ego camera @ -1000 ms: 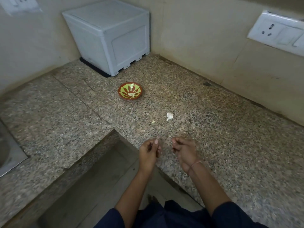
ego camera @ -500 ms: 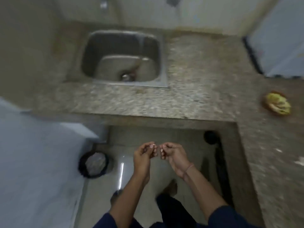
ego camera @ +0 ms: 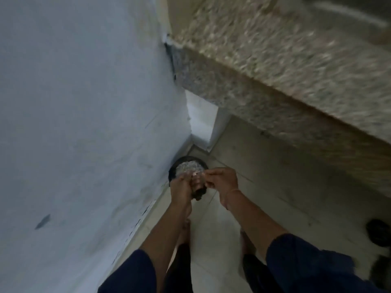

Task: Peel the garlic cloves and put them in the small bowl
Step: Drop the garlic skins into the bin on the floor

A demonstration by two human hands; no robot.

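You had your left hand (ego camera: 182, 186) and right hand (ego camera: 222, 182) curled fingertip to fingertip directly over the bin (ego camera: 172, 171) on the floor (ego camera: 264, 187), blur hiding whether they pinched the garlic clove or only skin; the small bowl was out of view.

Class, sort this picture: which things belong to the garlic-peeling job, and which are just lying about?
Job in hand: left hand and right hand, held close together over the lined black bin; anything they hold is too blurred to tell.

Lying about: granite counter, pale wall, floor tiles, dark round object at the right edge.
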